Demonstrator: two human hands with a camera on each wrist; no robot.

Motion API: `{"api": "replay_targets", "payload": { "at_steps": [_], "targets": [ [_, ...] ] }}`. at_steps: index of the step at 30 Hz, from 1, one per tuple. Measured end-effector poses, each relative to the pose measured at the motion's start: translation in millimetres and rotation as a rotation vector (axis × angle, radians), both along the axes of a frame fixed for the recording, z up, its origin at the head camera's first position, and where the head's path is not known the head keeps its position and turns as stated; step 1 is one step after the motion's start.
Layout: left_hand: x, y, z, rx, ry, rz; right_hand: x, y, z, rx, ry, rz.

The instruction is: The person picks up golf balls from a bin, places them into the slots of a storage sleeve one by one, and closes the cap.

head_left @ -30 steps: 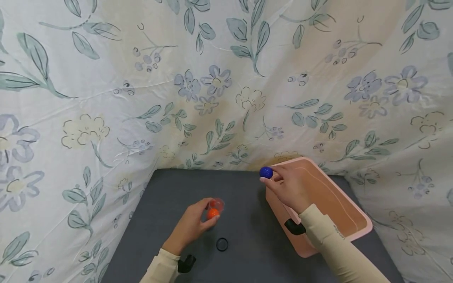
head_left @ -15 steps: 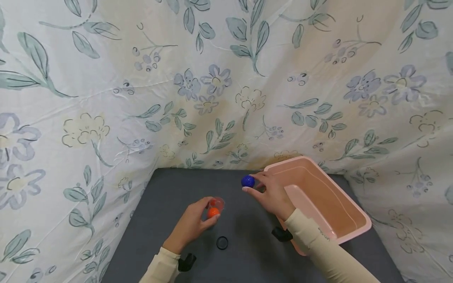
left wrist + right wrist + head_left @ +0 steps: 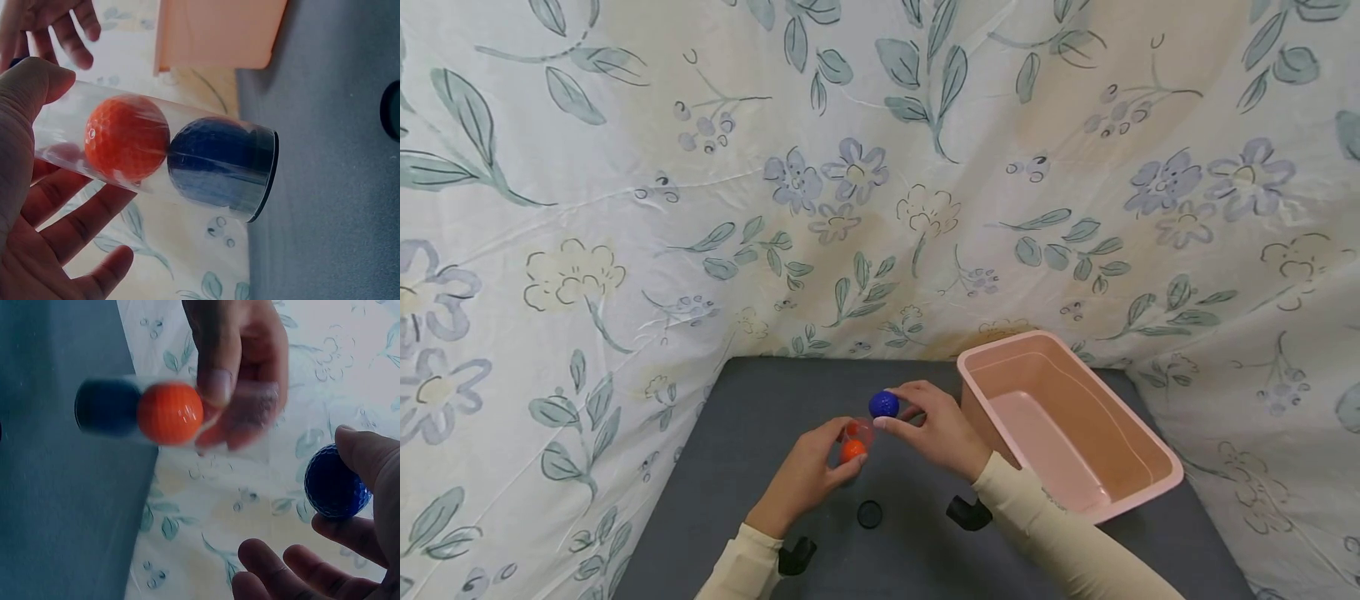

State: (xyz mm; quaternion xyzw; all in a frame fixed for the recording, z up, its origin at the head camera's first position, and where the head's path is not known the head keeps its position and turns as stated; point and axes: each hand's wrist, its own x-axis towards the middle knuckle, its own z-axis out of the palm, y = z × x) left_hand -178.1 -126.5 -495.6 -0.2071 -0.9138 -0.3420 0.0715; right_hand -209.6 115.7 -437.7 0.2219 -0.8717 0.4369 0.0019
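My left hand (image 3: pixel 808 475) grips a clear plastic tube (image 3: pixel 69 119) near its upper end. Inside it an orange golf ball (image 3: pixel 127 137) sits above a dark blue golf ball (image 3: pixel 215 159), which lies at the black-rimmed bottom. Close to the tube's upper end, my right hand (image 3: pixel 943 429) pinches another blue golf ball (image 3: pixel 883 405) between thumb and fingertip, apart from the tube. The right wrist view shows this ball (image 3: pixel 336 482) with the other fingers held away from it. A round black cap (image 3: pixel 869 514) lies on the table below the hands.
A pink plastic bin (image 3: pixel 1075 417) stands at the right of the dark grey table (image 3: pixel 775 392), its visible inside bare. Floral cloth (image 3: pixel 850 208) hangs behind the table and along its sides.
My right hand has carried the blue golf ball leftward and slightly down, from the bin's edge to beside the tube's upper end. My left hand and the tube have stayed nearly still.
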Motion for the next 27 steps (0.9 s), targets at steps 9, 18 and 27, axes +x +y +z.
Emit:
{"api": "replay_targets", "payload": {
  "at_steps": [9,18,27],
  "targets": [
    [0.6,-0.1,-2.6,-0.005,0.038,-0.001,5.5,-13.6,-18.1,-0.043,-0.009,0.061],
    [3.4,-0.3,-2.7,0.010,0.071,-0.016,10.2,-21.8,-31.5,-0.038,-0.041,0.102],
    [5.5,-1.1,-5.6,0.047,0.082,-0.029,15.7,-26.9,-37.3,-0.015,-0.105,0.109]
  ]
}}
